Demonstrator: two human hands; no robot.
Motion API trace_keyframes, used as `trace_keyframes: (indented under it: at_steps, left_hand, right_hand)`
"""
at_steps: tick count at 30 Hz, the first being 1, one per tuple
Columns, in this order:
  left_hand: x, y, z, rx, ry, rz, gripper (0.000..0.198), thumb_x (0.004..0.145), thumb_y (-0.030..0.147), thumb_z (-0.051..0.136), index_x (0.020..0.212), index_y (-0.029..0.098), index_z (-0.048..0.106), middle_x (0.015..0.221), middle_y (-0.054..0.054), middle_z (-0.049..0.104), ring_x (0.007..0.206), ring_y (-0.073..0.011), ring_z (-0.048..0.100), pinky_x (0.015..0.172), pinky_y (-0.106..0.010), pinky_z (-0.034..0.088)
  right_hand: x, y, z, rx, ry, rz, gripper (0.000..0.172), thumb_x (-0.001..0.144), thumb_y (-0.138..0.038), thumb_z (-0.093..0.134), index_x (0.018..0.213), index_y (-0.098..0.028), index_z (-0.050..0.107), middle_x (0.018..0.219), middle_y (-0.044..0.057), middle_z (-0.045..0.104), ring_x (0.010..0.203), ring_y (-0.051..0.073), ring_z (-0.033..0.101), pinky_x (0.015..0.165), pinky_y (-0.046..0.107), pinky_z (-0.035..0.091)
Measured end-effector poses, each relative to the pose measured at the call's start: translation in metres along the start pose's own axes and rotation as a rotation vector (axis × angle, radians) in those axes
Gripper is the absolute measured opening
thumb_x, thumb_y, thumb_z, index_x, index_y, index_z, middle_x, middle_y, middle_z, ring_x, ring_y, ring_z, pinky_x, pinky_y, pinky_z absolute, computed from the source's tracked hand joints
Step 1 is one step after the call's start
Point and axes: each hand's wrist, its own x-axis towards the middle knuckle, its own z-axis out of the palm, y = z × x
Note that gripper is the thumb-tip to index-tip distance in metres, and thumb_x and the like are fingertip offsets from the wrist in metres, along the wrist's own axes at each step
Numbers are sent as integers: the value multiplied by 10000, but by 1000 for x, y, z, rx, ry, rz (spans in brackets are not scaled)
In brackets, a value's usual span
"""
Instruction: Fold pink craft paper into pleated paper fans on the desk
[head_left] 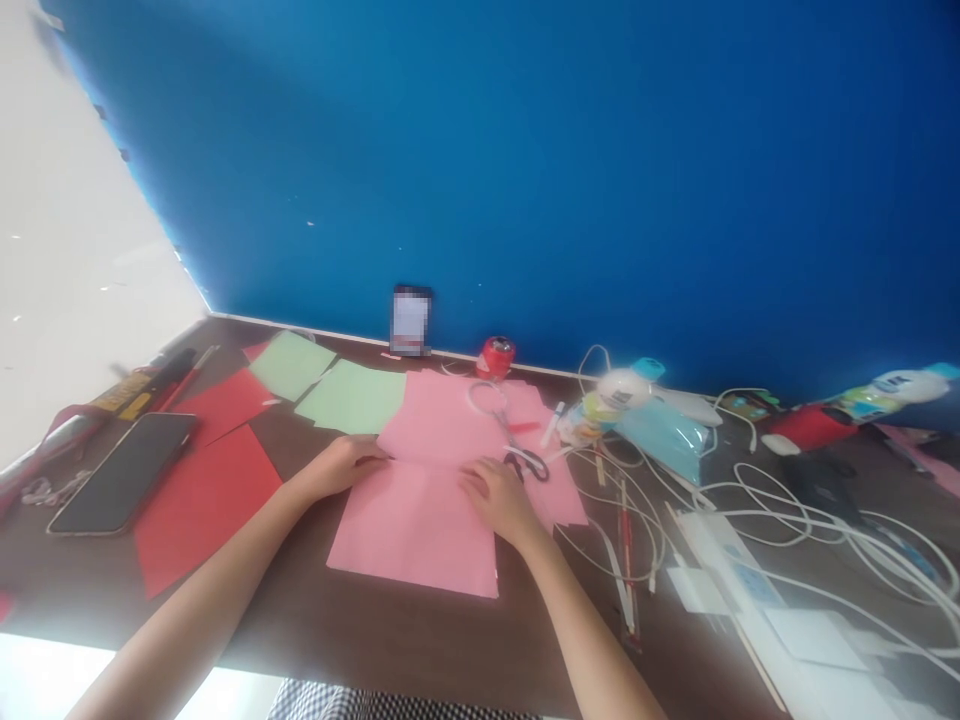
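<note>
A pink sheet of paper [412, 530] lies before me at the middle of the table, with a faint crease across it. Its left edge is between the fingers of my left hand [346, 467], which are closed at crease height. My right hand [506, 498] lies on the sheet's right side, its fingers stretched out and a little apart. More pink paper [442, 405] lies behind and to the right. On it, just beyond my right hand, are scissors with dark handles [531, 463] and a pale ring-shaped thing [487, 400].
Red sheets [217, 500], green sheets [352, 395] and a large phone [127, 475] lie at left. A smaller phone [410, 322] leans on the blue wall near a red round container [496, 357]. Glue bottles [619, 390], white cables [795, 515] and pencils [626, 540] crowd the right.
</note>
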Motion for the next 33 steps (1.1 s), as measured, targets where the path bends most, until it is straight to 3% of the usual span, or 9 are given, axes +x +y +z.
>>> trace_keyframes:
  at_steps: [7, 14, 22, 26, 29, 33]
  left_hand:
    - [2, 5, -2, 58, -15, 24, 264, 884, 326, 425, 885, 214, 665, 842, -33, 639, 776, -152, 590, 699, -254, 456]
    - [-1, 11, -7, 307, 34, 134, 296, 921, 255, 355, 914, 191, 644, 801, -53, 592, 736, -157, 542, 633, -247, 405]
    - [-5, 11, -5, 445, 24, 231, 344, 870, 65, 326, 1036, 191, 600, 853, -75, 597, 734, -170, 524, 624, -267, 401]
    - [-5, 7, -2, 232, 52, 148, 299, 876, 137, 358, 1015, 184, 618, 880, -86, 605, 790, -175, 554, 678, -283, 445]
    - [-5, 8, -2, -82, 119, -41, 251, 864, 279, 435, 1011, 183, 615, 943, -82, 618, 827, -174, 585, 740, -294, 478]
    - [-4, 17, -6, -573, 73, -345, 514, 776, 403, 577, 1242, 235, 438, 1073, -78, 618, 904, -212, 612, 776, -342, 508]
  right_hand:
    - [3, -2, 2, -22, 8, -27, 218, 852, -298, 528, 674, -195, 599, 717, 3, 640, 710, 148, 576, 638, 267, 347]
    - [2, 4, -3, -88, 40, -186, 247, 911, -264, 427, 749, -186, 597, 745, 30, 615, 721, 156, 531, 678, 282, 344]
    - [-2, 9, 0, -123, 33, -221, 254, 914, -170, 366, 838, -174, 609, 790, 50, 619, 759, 172, 520, 735, 308, 360]
    - [-4, 10, 3, -6, 77, -184, 223, 888, -169, 394, 843, -186, 612, 818, 55, 636, 807, 185, 544, 763, 325, 387]
    - [-4, 8, 1, 172, 134, -67, 178, 861, -197, 431, 841, -195, 608, 836, 50, 648, 825, 188, 572, 763, 328, 425]
    - [-2, 6, -5, 382, 187, 99, 156, 834, -270, 473, 838, -201, 613, 821, 38, 664, 799, 187, 610, 750, 322, 473]
